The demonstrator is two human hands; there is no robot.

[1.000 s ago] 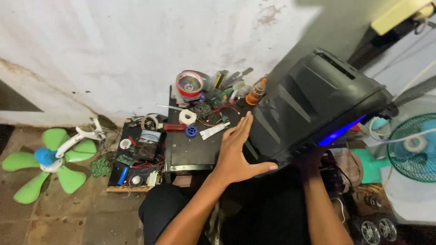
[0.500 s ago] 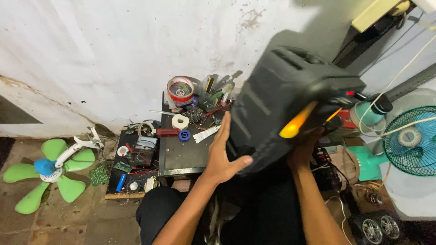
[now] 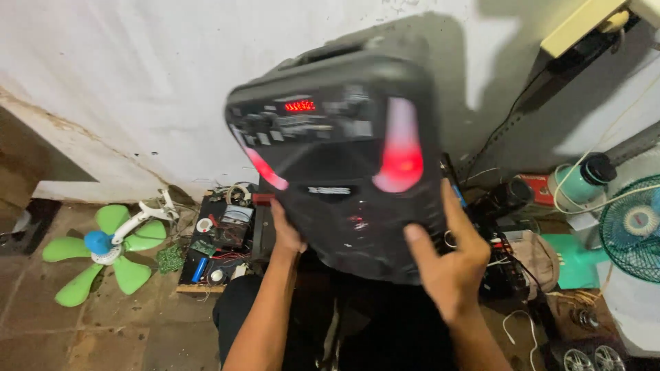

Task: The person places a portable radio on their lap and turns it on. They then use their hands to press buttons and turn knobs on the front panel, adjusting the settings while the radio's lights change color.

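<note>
Left hand [image 3: 287, 233] is pressed flat against the lower left side of the black speaker box [image 3: 340, 165], fingers mostly hidden behind its edge. Right hand [image 3: 450, 264] clamps the lower right corner, thumb spread across the front face, fingers wrapped round the side. Hands are well apart, one on each flank, carrying the box between them.

The speaker is up in the air in front of the person, front face toward the camera, tilted slightly, blurred by motion. Red lights glow on the front, and a small red display sits in the control panel near the top. A carry handle shows on the top edge.

To do this well, I judge: keep both palms low and opposite each other so the weight sits between them, not on the thumb alone. The right-hand grip looks firmer than the left, so the left palm needs steady pressure or the box could twist. Turn it slowly, close to the body.

Below the box, a dark work tray [image 3: 220, 240] lies on the floor, crowded with small parts and wires. A green fan blade set [image 3: 103, 247] lies on the floor at left. A teal standing fan [image 3: 632, 227] is at right, with loose cables near it.
</note>
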